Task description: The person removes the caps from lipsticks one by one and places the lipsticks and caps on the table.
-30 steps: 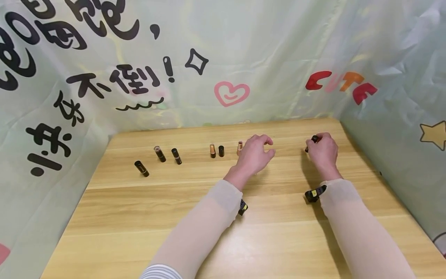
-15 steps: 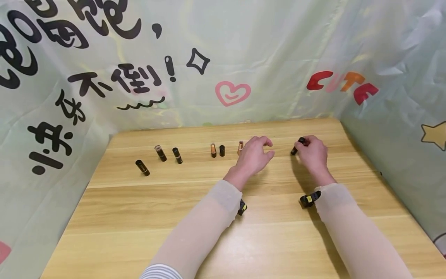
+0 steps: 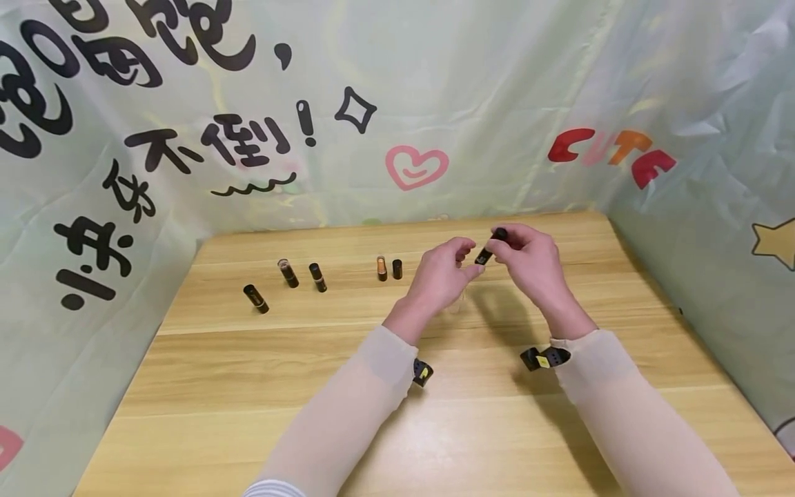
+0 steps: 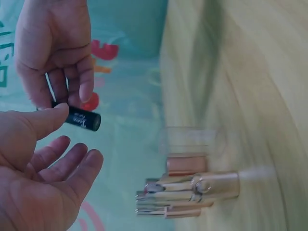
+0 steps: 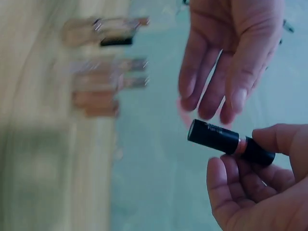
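Observation:
My right hand pinches a black lipstick tube between thumb and fingers, raised over the table and tilted. In the right wrist view the lipstick shows pale lettering and a pinkish band around its middle. My left hand is beside the tube's lower end, fingers spread and loosely bent. The left wrist view has its thumb overlapping the lipstick; the right wrist view shows a gap between the left fingertips and the tube.
On the wooden table stand black tubes at left, an orange-gold lipstick and a small black cap. Rosy and gold tubes and a clear piece stand below my left hand. Printed cloth walls the back and sides.
My right hand has carried the black lipstick leftward from the right side of the table and up toward my left hand. My left hand has shifted slightly left.

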Available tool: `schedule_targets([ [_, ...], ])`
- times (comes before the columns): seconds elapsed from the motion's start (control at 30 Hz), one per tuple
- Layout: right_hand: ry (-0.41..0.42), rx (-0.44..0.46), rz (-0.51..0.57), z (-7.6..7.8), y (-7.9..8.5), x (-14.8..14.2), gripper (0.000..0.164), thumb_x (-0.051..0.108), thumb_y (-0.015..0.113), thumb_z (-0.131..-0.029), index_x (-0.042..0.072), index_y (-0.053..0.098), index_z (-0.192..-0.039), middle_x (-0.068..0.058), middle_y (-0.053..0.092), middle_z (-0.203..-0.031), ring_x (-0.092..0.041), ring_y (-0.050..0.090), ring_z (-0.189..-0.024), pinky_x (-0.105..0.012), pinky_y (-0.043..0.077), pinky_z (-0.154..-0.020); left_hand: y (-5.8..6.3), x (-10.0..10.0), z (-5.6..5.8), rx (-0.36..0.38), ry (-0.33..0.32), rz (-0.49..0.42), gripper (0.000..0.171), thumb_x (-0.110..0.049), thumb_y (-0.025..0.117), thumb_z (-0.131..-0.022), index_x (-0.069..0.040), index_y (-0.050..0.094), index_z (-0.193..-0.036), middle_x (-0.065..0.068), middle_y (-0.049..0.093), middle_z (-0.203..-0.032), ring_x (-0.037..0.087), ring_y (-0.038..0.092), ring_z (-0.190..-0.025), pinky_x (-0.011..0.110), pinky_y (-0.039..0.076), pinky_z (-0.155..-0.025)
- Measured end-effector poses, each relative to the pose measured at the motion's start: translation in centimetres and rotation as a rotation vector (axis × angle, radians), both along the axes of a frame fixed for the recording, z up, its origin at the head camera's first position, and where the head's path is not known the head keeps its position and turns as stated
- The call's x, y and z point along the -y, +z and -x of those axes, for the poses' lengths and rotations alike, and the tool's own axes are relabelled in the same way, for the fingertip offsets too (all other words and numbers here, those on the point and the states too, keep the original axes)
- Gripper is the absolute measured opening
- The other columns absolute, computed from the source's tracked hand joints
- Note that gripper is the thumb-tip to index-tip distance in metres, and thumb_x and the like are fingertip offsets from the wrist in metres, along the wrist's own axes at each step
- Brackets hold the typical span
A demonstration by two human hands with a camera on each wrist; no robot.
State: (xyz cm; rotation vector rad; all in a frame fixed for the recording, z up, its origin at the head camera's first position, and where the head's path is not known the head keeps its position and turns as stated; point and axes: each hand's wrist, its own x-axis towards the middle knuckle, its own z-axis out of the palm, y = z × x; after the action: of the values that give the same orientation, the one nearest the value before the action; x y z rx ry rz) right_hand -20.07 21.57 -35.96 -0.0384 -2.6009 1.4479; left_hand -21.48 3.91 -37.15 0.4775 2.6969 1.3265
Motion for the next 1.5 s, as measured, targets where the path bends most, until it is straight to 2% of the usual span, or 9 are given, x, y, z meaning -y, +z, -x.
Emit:
schedule_targets([
  [0.17,0.129,0.002,0.075,-0.7,1.2,2.1,0.033,0.022,0.069,-0.103,0.007,0.071,-0.132,-0.016,0.074,-0.124,-0.018,0.07,-0.103,-0.02,0.057,-0.08,0.4,1.6,-0.6,-0.002,0.021,-0.091,0.039,-0.032,0.075,-0.1,-0.017,0.067,-0.136,0.0,0.074,-0.128,0.016,0.071,-0.119,0.034,0.058,-0.098],
  [0.37,0.226,0.044,0.226,-1.0,0.9,3.9,0.038,0.023,0.066,-0.106,-0.001,0.067,-0.136,-0.022,0.069,-0.131,-0.006,0.07,-0.099,-0.025,0.06,-0.086,0.2,3.5,-1.5,-0.007,0.048,-0.165,0.021,-0.026,0.074,-0.101,-0.015,0.073,-0.119,-0.005,0.077,-0.108,0.009,0.073,-0.1,0.028,0.059,-0.085],
  [0.5,0.263,0.03,0.266,-0.9,0.3,5.0,0.037,0.023,0.066,-0.106,-0.006,0.069,-0.129,-0.023,0.071,-0.124,-0.008,0.071,-0.095,-0.027,0.062,-0.084,-0.2,4.7,-2.0,0.032,0.066,-0.203,0.019,-0.025,0.074,-0.101,-0.015,0.071,-0.117,-0.004,0.074,-0.106,0.009,0.071,-0.095,0.028,0.06,-0.08],
  [0.63,0.296,-0.007,0.228,-0.9,-0.2,6.0,0.029,0.021,0.074,-0.101,-0.001,0.074,-0.12,-0.017,0.074,-0.112,-0.015,0.07,-0.09,-0.027,0.06,-0.076,-0.6,5.7,-2.4,0.035,0.06,-0.215,0.023,-0.024,0.074,-0.101,-0.014,0.07,-0.122,-0.001,0.075,-0.11,0.012,0.073,-0.098,0.028,0.061,-0.082],
  [0.8,0.299,-0.036,0.191,-0.8,-0.7,7.3,0.026,0.017,0.08,-0.096,0.002,0.076,-0.116,-0.015,0.075,-0.107,-0.02,0.067,-0.089,-0.026,0.057,-0.067,-0.9,6.9,-2.7,0.013,0.067,-0.212,0.029,-0.024,0.076,-0.099,-0.013,0.071,-0.126,0.0,0.077,-0.114,0.017,0.074,-0.107,0.032,0.061,-0.088],
  [0.93,0.282,-0.059,0.163,-0.8,-0.9,8.1,0.027,0.019,0.08,-0.096,0.002,0.077,-0.118,-0.016,0.076,-0.107,-0.021,0.068,-0.092,-0.023,0.055,-0.07,-1.3,7.6,-2.8,0.002,0.091,-0.211,0.028,-0.026,0.08,-0.097,-0.014,0.073,-0.122,-0.001,0.079,-0.111,0.016,0.075,-0.105,0.035,0.061,-0.089],
  [1.07,0.272,-0.069,0.171,-0.8,-1.2,8.6,0.027,0.019,0.079,-0.097,0.001,0.076,-0.117,-0.016,0.077,-0.106,-0.02,0.068,-0.091,-0.023,0.056,-0.074,-1.5,8.0,-2.8,-0.007,0.104,-0.217,0.028,-0.022,0.081,-0.096,-0.011,0.074,-0.121,0.002,0.08,-0.109,0.016,0.077,-0.101,0.032,0.062,-0.087],
  [1.27,0.253,-0.08,0.184,-0.9,-1.4,9.1,0.024,0.02,0.077,-0.098,0.003,0.077,-0.116,-0.014,0.078,-0.105,-0.015,0.07,-0.089,-0.023,0.056,-0.076,-1.4,8.4,-2.9,0.009,0.077,-0.254,0.027,-0.015,0.079,-0.097,-0.006,0.074,-0.122,0.006,0.079,-0.107,0.017,0.077,-0.096,0.026,0.062,-0.081],
  [1.5,0.247,-0.069,0.199,-0.9,-1.3,9.0,0.023,0.019,0.075,-0.1,0.0,0.077,-0.113,-0.014,0.078,-0.101,-0.011,0.07,-0.085,-0.025,0.057,-0.075,-1.2,8.6,-3.0,0.01,0.063,-0.275,0.028,-0.015,0.08,-0.095,-0.006,0.076,-0.121,0.006,0.079,-0.104,0.016,0.077,-0.092,0.026,0.062,-0.077],
])
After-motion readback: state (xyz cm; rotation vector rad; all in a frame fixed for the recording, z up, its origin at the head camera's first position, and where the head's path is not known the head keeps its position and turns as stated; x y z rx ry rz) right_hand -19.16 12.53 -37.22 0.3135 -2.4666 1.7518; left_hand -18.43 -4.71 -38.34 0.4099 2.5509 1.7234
